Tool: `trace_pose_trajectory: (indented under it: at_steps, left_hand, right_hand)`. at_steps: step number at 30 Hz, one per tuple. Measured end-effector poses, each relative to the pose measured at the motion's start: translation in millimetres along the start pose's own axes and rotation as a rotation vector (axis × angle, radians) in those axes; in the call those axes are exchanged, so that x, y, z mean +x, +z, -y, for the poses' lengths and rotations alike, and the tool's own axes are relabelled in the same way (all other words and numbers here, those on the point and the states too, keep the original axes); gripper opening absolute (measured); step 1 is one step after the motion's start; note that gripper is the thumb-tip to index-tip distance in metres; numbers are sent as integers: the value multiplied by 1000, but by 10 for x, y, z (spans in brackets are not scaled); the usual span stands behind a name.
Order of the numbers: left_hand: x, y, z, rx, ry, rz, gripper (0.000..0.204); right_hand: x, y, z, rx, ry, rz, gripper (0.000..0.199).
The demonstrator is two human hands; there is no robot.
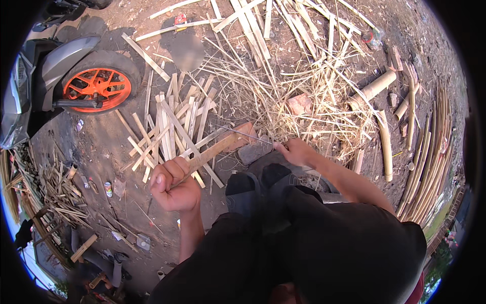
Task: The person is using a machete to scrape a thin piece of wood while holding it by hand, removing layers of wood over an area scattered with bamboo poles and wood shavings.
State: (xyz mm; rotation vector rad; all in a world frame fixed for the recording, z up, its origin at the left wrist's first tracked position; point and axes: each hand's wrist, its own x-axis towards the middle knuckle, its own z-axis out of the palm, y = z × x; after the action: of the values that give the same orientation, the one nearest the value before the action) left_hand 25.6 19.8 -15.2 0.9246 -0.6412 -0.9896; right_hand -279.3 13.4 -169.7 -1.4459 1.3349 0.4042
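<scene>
My left hand (177, 185) is closed around the near end of a flat bamboo strip (215, 150), which slants away to the right. The strip's far end lies over a reddish brick (246, 133) beside a grey stone (255, 151). Across the strip runs a thin, dark knife blade (252, 136). My right hand (297, 152) is closed at the blade's right end, and its fingers hide the handle. Just beyond my hands lie a heap of cut bamboo strips (174, 121) and a spread of pale shavings (329, 131).
A motorbike wheel with an orange rim (101, 85) stands at the upper left. Thick bamboo pieces (372, 90) and long poles (428, 157) lie on the right. A small can (108, 189) and bamboo scraps (61, 195) are on the left. Another person partly shows at lower left.
</scene>
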Motion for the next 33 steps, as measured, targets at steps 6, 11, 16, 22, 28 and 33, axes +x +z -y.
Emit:
trace_pose_trajectory:
  at_steps: [6, 11, 16, 22, 28, 33]
  left_hand:
    - [44, 164, -4, -13, 98, -282, 27]
    - [-60, 250, 59, 78, 107, -284, 22]
    - [31, 145, 58, 425, 241, 155, 20]
    - [194, 185, 115, 288, 152, 134, 26]
    - [-13, 225, 141, 50, -48, 185, 38]
    - [-66, 243, 188, 38, -1, 95, 41]
  right_hand:
    - [154, 118, -463, -141, 131, -184, 84]
    - [-171, -175, 243, 45, -6, -116, 80]
    - [-414, -109, 871, 277, -396, -228, 69]
    - [-483, -57, 978, 403, -369, -199, 67]
    - [-646, -101, 1024, 378, -395, -161, 68]
    - [-267, 10, 629, 235, -262, -176, 66]
